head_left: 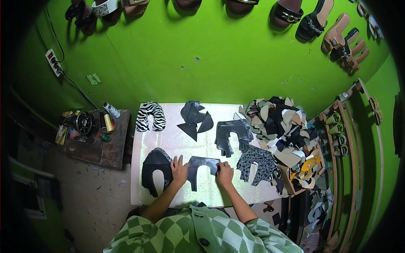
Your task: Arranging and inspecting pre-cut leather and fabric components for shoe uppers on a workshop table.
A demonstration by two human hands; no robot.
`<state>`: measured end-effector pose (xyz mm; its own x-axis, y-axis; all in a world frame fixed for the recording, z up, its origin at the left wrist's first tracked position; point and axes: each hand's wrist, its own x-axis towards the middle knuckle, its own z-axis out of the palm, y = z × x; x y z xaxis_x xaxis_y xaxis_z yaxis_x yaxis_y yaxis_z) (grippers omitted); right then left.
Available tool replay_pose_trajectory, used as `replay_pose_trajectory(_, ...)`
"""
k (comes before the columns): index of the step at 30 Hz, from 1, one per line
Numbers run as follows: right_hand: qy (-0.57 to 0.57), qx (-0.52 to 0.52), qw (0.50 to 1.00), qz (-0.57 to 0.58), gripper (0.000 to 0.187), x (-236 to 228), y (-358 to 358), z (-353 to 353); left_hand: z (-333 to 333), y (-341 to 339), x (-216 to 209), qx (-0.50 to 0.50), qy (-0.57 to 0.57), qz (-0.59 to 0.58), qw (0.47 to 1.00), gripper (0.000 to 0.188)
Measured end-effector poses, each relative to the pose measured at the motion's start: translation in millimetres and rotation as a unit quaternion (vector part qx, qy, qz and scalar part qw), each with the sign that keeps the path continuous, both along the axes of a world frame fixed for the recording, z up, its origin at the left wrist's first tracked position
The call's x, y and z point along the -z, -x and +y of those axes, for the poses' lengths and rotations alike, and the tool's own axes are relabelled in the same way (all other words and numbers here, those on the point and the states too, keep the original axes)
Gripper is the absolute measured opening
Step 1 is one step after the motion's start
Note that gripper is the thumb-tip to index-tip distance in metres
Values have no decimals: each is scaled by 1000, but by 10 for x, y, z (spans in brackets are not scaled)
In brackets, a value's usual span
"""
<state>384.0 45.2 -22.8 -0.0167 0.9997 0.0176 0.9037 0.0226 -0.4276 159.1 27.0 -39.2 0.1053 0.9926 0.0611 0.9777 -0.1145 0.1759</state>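
A shiny black U-shaped shoe-upper piece [198, 162] lies on the pale glittery table [211, 192] in front of me. My right hand [225, 172] grips its right end, thumb and fingers at the edge. My left hand [179, 171] rests flat with fingers stretched out, between that piece and a stack of black and patterned U-shaped pieces [150, 168]. Whether its fingertips touch the shiny piece is hard to see. To the right lies a pile of black-and-grey patterned U-shaped pieces [249, 158], below further black U-shaped pieces [225, 130].
Zebra-striped pieces [157, 110] and black pointed pieces [194, 114] lie along the far side. Scraps [278, 122] heap up at the right, beside a box [295, 187]. A sewing machine [82, 122] stands left. Shoes [287, 14] hang on the green wall.
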Motion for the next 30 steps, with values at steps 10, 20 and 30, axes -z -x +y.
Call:
replay_pose_trajectory(10,36,-77,994,75,27,-64,554,866,948,137,-117,-37,-22,-64,997,42)
replay_pose_trajectory(20,74,-34,995,63,31,2,1053,1548,1863,399,74,-137,-89,-103,981,44)
replay_pose_trajectory(30,91,-76,935,334,14,373,663,1480,1571,554,-45,-123,-3,-281,952,24)
